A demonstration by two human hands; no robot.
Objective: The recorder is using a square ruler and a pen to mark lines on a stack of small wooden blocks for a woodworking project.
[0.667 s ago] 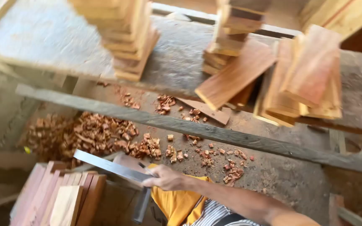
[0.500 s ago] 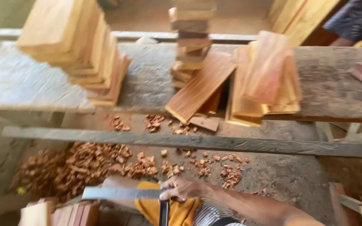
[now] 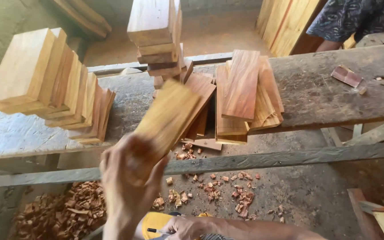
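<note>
Now our left hand [image 3: 130,178] grips a blurred wooden block [image 3: 167,116], raised above the bench [image 3: 330,95] before the block stacks [image 3: 245,95]. Our right hand [image 3: 187,227], low in view, is closed around a dark-tipped tool [image 3: 158,231].

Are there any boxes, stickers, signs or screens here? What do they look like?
None show. Only bare wood: tan rectangular wooden blocks stacked on the grey worn workbench, one tan wooden block held in the left hand, and reddish wood chips on the floor.
</note>
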